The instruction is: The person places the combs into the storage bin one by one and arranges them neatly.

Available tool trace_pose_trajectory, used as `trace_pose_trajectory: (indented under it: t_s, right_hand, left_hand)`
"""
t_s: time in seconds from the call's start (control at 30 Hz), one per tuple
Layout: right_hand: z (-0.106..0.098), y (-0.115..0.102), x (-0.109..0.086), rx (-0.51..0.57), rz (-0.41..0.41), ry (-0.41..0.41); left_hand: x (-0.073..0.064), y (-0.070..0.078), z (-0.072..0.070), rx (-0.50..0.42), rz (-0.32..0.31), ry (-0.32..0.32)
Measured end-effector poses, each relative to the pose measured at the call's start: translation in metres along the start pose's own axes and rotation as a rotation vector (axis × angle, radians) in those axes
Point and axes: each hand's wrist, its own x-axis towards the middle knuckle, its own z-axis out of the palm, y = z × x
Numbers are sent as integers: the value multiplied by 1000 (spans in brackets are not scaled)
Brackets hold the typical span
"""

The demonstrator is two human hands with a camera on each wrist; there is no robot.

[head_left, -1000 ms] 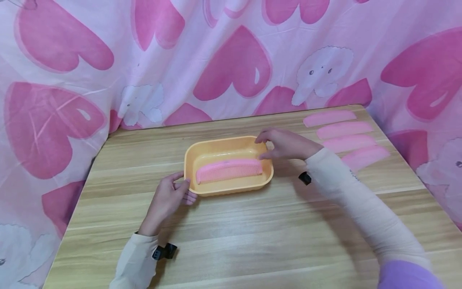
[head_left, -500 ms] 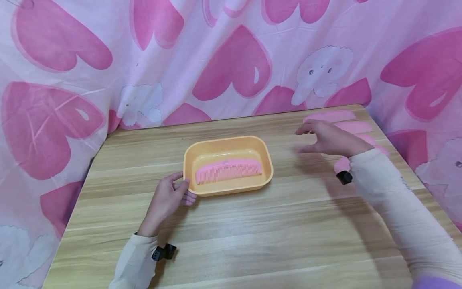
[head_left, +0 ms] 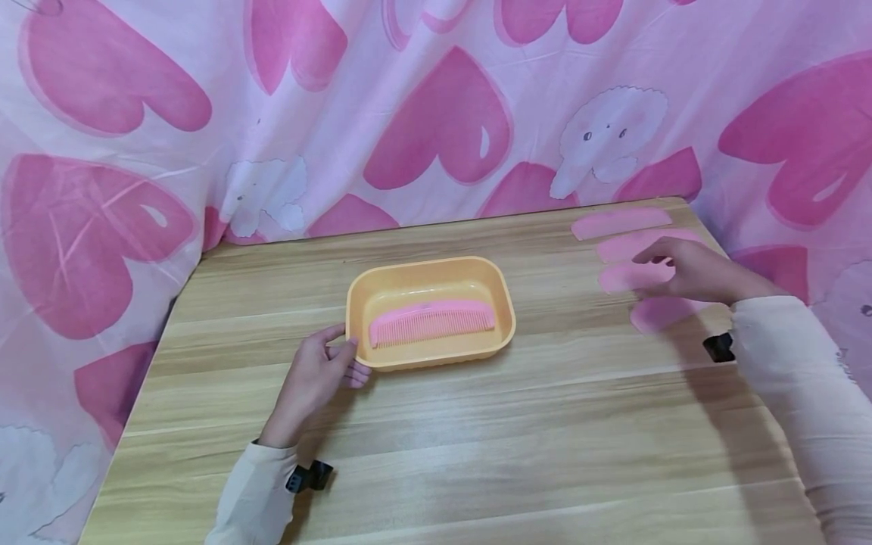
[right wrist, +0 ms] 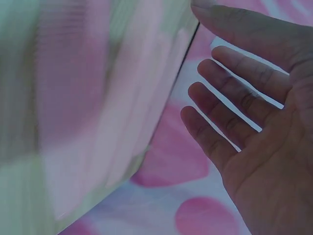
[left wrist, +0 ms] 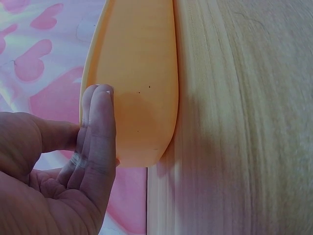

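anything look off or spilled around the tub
Just one small thing: a few dark specks on the outside of the tub, in the left wrist view, stand out against the yellow; dirt or damage, I can't tell. Nothing looks spilled, and the comb inside looks intact.

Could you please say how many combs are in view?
5: one comb in the orange tray; four combs to its right, some partly behind the right hand.

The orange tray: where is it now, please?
In the head view, the tray rests left of the four lined-up combs, held by the left hand.
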Motion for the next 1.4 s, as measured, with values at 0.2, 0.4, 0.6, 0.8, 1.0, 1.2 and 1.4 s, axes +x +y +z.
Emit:
trace_pose_trajectory:
  t_s: [0.2, 0.4, 0.6, 0.8, 1.0, 1.2, 1.4]
  right_hand:
    - [0, 34, -15, -27, 22, 8]
    - [1, 61, -29, -69, 7, 10]
    - [2, 78, -40, -91, 34, 18]
    - [4, 87, -43, -90, 78, -17]
    - [7, 90, -43, -121, 63, -25]
    - [8, 91, -43, -134, 80, -38]
    - [11, 89, -43, -134, 61, -27]
  left_hand:
    - [-1, 0, 0, 6, 6, 5]
    - [-1, 1, 0, -3, 23, 6]
    - [-2, 2, 0, -9, 33, 4]
    - [-1, 0, 0, -15, 34, 4]
    - [0, -1, 1, 5, 12, 7]
    - [0, 0, 1, 7, 2, 6]
    - [0, 1, 1, -3, 0, 11]
